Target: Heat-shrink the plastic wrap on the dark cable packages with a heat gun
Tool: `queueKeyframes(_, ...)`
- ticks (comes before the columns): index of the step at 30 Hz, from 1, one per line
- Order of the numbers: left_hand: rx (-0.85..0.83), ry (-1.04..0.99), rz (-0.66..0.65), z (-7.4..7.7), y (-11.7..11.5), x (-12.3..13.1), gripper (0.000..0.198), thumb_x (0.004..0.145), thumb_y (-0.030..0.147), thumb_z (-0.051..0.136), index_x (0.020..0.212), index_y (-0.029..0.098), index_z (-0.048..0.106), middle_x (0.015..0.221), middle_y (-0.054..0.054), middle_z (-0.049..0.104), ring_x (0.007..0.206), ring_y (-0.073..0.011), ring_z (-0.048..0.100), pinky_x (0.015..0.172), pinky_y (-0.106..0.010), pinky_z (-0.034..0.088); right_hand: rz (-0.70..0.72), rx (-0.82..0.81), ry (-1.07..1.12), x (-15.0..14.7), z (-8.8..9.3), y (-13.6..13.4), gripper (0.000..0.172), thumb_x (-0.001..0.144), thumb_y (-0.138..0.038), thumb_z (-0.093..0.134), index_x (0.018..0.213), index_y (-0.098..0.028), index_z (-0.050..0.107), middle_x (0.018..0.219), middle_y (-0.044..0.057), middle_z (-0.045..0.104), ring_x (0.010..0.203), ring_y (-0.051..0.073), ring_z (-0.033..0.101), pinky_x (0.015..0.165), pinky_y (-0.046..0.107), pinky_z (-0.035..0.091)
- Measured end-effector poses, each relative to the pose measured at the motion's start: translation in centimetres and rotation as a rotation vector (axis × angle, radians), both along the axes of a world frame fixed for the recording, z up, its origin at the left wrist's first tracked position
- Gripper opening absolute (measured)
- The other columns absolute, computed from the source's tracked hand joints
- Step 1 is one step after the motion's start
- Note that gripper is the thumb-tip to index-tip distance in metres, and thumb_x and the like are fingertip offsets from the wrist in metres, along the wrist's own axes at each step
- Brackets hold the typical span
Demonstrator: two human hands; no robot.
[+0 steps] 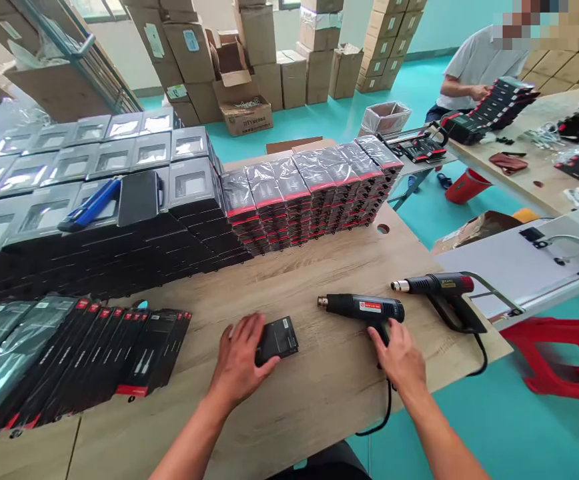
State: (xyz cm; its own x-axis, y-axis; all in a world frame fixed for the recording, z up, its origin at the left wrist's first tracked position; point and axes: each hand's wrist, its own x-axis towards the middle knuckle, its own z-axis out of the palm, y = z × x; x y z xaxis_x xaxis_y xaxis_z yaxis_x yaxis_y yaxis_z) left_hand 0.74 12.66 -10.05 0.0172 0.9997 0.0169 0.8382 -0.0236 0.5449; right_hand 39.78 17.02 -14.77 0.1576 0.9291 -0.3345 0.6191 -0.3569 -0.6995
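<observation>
On the wooden table a small flat black box (280, 338) lies under the fingers of my left hand (242, 357). The thumb presses along its near edge and the fingers cover its left end. My right hand (400, 353) is closed around the handle of a black heat gun (362, 307) that lies on its side, nozzle pointing left toward the box. Part of the handle is hidden by the hand. A second heat gun (437, 285) rests to the right, its handle near the table's right edge.
Leaning black packages (94, 353) fill the left. Film-wrapped red-and-black packs (309, 177) and stacked black boxes (194, 183) line the back, topped by a blue cutter (92, 203). A power cord (387, 410) hangs off the front edge. A person (484, 67) sits at another table.
</observation>
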Motion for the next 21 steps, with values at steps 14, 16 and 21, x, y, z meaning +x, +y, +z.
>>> queueKeyframes(14,-0.252,-0.716,0.424,-5.2,-7.9,-0.8,0.084,0.087,0.068,0.070,0.154,0.023,0.045,0.150,-0.020,0.063,0.136,-0.0347,0.064,0.114,-0.056,0.051,0.671,-0.103,0.617,-13.9,-0.7,0.7,0.062,0.095,-0.046,0.076,0.149,-0.026,0.052,0.148,0.012,0.060,0.127,0.035,0.064,0.106,0.063,0.055)
queueKeyframes(16,-0.195,-0.713,0.361,-6.2,-8.7,-1.2,0.097,0.088,0.057,0.075,0.165,0.027,0.025,0.166,-0.022,0.045,0.146,-0.0343,0.055,0.118,-0.055,0.048,0.694,-0.039,0.608,-13.2,-0.8,0.1,0.073,0.093,-0.047,0.078,0.155,-0.028,0.045,0.161,0.013,0.048,0.139,0.040,0.054,0.113,0.069,0.047)
queueKeyframes(21,-0.073,-0.511,0.120,-8.9,-8.2,-3.4,0.120,0.084,0.033,0.082,0.170,0.040,-0.002,0.178,-0.019,0.020,0.162,-0.0392,0.028,0.125,-0.065,0.034,0.764,0.071,0.504,-13.0,-2.2,1.3,0.081,0.094,-0.048,0.076,0.162,-0.031,0.034,0.168,0.014,0.038,0.145,0.043,0.046,0.117,0.072,0.041)
